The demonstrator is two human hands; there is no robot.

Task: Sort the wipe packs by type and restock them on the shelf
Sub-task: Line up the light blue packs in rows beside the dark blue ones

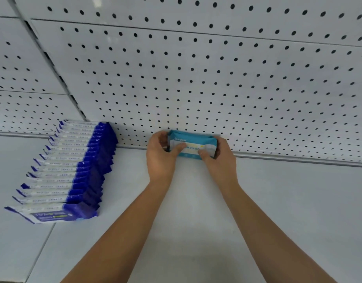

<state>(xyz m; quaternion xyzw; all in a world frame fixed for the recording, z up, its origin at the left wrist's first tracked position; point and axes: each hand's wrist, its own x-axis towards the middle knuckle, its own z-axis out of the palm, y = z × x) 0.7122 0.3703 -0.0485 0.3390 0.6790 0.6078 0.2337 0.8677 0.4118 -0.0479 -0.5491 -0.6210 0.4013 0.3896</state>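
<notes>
A light blue and white wipe pack [191, 140] stands on its edge at the back of the white shelf [196, 201], against the pegboard wall. My left hand [160, 156] grips its left end, thumb across the front. My right hand [219, 158] grips its right end, thumb on the front too. A row of several dark blue and white wipe packs [67, 172] stands on the shelf to the left, running from the back wall toward the front.
The white pegboard back wall [216, 78] rises behind the shelf, with a metal strip [298, 159] along its base. A seam [40, 254] divides the shelf board at the lower left.
</notes>
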